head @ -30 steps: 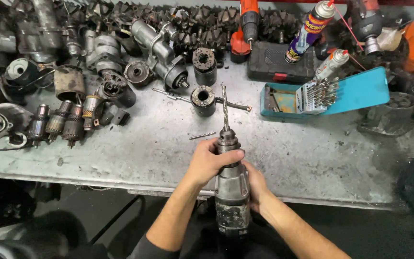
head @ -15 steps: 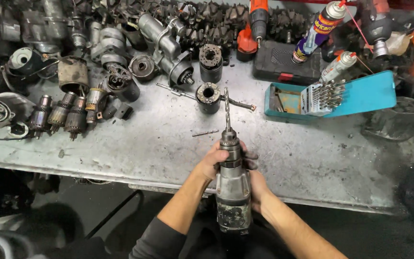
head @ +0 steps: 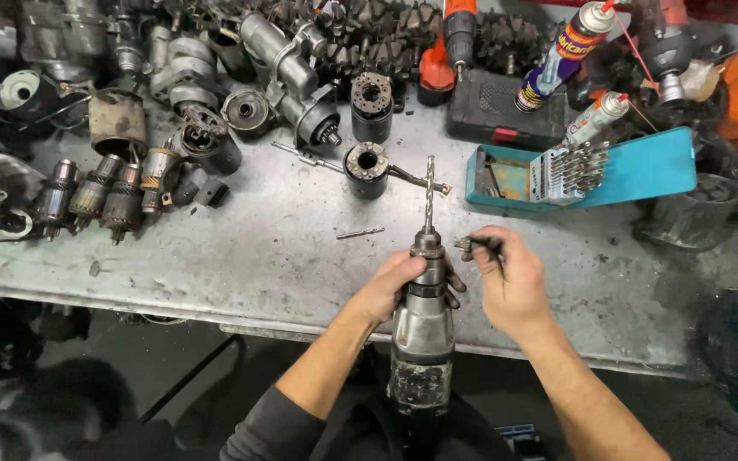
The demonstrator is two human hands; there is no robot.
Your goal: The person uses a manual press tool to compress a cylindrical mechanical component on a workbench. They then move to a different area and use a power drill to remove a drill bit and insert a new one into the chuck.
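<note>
My left hand (head: 395,286) is wrapped round the neck of the grey drill (head: 421,341), just behind its chuck (head: 427,248); the drill points away from me, body hanging off the near edge of the bench (head: 241,256). My right hand (head: 510,286) sits just right of the chuck, fingers pinched on a small dark chuck key (head: 470,244), its toothed end close to the chuck's side. A twist bit (head: 429,192) stands straight out of the chuck.

To do this well, I judge: hold the neck dead steady, seat the key's teeth fully before turning, keep the bit centred.

Left of the bit lies a loose bit (head: 360,231). Beyond it, a black round housing (head: 366,169). Right of the bit, an open blue bit case (head: 578,175), two spray cans (head: 570,51) behind. Far left, a row of small armatures (head: 100,196). Bench top scuffed grey metal, crowded with motor parts; dark floor below.
</note>
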